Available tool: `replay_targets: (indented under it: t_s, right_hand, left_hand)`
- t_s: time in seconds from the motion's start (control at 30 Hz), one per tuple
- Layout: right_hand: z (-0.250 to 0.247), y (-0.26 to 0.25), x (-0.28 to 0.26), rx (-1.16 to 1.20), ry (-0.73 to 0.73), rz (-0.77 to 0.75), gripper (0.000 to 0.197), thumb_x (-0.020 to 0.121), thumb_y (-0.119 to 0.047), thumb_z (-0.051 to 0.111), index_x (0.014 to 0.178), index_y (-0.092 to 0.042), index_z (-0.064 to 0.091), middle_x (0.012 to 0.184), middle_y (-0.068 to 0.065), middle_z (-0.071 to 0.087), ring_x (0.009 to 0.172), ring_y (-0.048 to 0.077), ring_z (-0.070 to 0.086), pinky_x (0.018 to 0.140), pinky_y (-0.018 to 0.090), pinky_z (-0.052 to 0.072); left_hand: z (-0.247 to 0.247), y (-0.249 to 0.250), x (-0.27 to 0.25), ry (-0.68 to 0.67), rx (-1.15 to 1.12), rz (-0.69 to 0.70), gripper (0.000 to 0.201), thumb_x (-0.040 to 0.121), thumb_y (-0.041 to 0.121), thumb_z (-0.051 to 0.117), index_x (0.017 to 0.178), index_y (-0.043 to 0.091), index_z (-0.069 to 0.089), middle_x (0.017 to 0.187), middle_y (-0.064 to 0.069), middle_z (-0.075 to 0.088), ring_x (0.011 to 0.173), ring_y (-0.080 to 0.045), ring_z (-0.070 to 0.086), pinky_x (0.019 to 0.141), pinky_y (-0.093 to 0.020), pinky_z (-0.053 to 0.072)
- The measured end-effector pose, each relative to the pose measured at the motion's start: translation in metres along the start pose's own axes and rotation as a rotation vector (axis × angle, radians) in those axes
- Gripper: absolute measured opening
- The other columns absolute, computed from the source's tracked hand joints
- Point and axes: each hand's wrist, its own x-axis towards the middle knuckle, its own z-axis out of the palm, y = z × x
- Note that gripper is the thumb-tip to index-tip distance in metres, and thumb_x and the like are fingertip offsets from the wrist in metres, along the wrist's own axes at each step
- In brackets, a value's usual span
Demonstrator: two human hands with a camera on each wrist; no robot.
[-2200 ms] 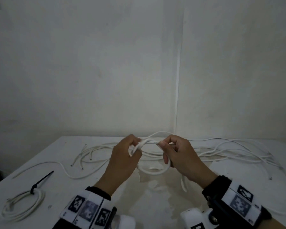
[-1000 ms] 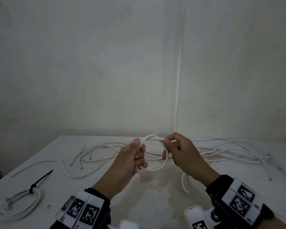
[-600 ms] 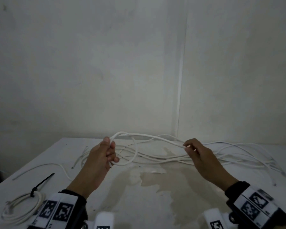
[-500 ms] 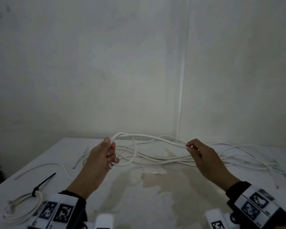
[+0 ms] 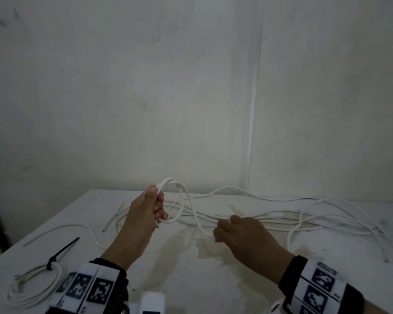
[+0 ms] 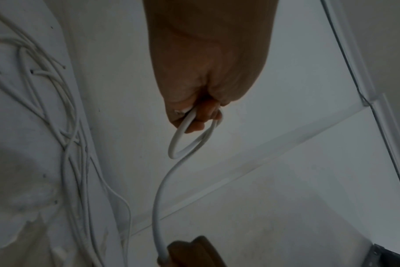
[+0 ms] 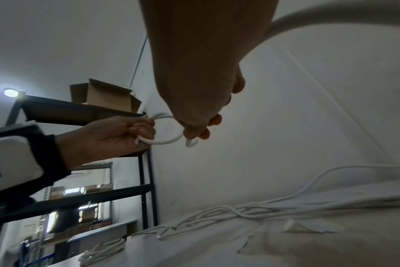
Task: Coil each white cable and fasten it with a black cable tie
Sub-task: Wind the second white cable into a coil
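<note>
Now | left hand [image 5: 145, 214] grips cable loop [image 5: 179, 200] | right hand [image 5: 243, 236] pinches strand

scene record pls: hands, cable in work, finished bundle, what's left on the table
left hand: grips a small loop of white cable, raised above the table
right hand: fingers pinch the same cable lower down
finished coil: near-left table corner, black cable tie fastened round it
loose cables: tangled across the far side, not coiled
</note>
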Motion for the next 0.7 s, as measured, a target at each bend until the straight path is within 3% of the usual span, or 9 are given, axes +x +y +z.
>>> replay_targets:
  t_s: [0.2,0.3,0.4,0.57,0.7]
  right_hand:
    - [-0.009,-0.015,0.021,-0.009,0.059,-0.136,0.022,0.087,-0.024,0.043,0.071,-0.023,0.059,0.066,-0.007,0.055,0.051,0.013,0.048,0.044,0.022,0.03]
    - [-0.016,-0.02,0.031,-0.003,0.118,-0.165,0.025,0.092,-0.023,0.041,0.073,-0.022,0.058,0.067,-0.006,0.055,0.052,0.014,0.047,0.045,0.024,0.03]
    - [-0.022,-0.023,0.041,0.011,0.167,-0.164,0.042,0.099,-0.021,0.031,0.069,-0.022,0.06,0.066,-0.006,0.056,0.051,0.013,0.046,0.046,0.024,0.028]
    - [-0.023,-0.019,0.046,0.112,0.235,-0.133,0.025,0.092,-0.027,0.048,0.071,-0.018,0.061,0.063,-0.004,0.056,0.049,0.013,0.044,0.046,0.024,0.027]
    - [-0.029,-0.012,0.05,0.271,0.296,-0.059,0.02,0.087,-0.032,0.051,0.08,-0.017,0.04,0.063,-0.001,0.054,0.047,0.013,0.045,0.044,0.023,0.031]
  left_hand:
    - [0.008,-0.007,-0.003,-0.013,0.139,0.048,0.038,0.1,0.027,0.031,0.069,0.012,0.049,0.039,0.012,0.038,0.037,0.0,0.036,0.058,-0.028,0.033]
    - [0.014,-0.009,-0.008,-0.058,0.202,0.067,0.038,0.099,0.028,0.03,0.07,0.013,0.05,0.045,0.01,0.042,0.044,-0.002,0.042,0.052,-0.02,0.036]
    - [0.02,-0.01,-0.017,-0.118,0.256,0.076,0.038,0.1,0.025,0.029,0.073,0.01,0.051,0.055,0.001,0.044,0.043,-0.001,0.046,0.044,-0.011,0.037]
    - [0.022,-0.008,-0.025,-0.233,0.297,0.084,0.039,0.098,0.031,0.031,0.075,0.009,0.053,0.055,0.004,0.049,0.047,-0.003,0.045,0.047,-0.012,0.037]
    - [0.031,-0.006,-0.037,-0.312,0.474,0.111,0.037,0.099,0.026,0.03,0.071,0.013,0.05,0.057,0.004,0.051,0.042,0.003,0.048,0.046,-0.006,0.034]
